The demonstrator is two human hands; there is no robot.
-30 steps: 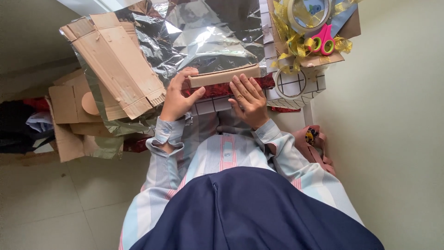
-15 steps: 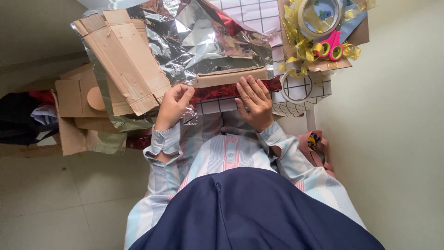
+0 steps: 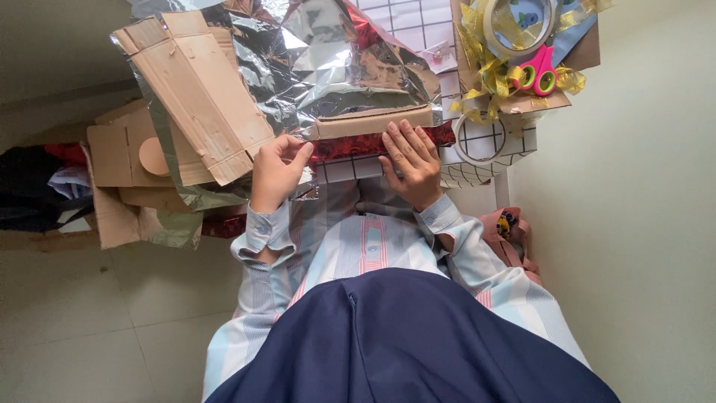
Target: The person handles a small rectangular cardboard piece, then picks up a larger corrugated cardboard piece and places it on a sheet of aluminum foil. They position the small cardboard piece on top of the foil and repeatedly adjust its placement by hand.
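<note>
A long brown cardboard box (image 3: 373, 122) lies in the middle, on shiny silver wrapping paper (image 3: 335, 67). A flat, opened brown cardboard box (image 3: 195, 101) lies to its left. More brown cardboard pieces (image 3: 119, 160) sit below that.

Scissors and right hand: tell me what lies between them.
In the head view, a white tape ring lies on the grid-patterned table, between the pink scissors and the right hand.

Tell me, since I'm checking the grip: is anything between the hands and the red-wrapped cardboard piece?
Nothing visible. The right hand lies flat on the red-wrapped cardboard piece, and the left hand pinches its end where the silver foil meets it.
</note>
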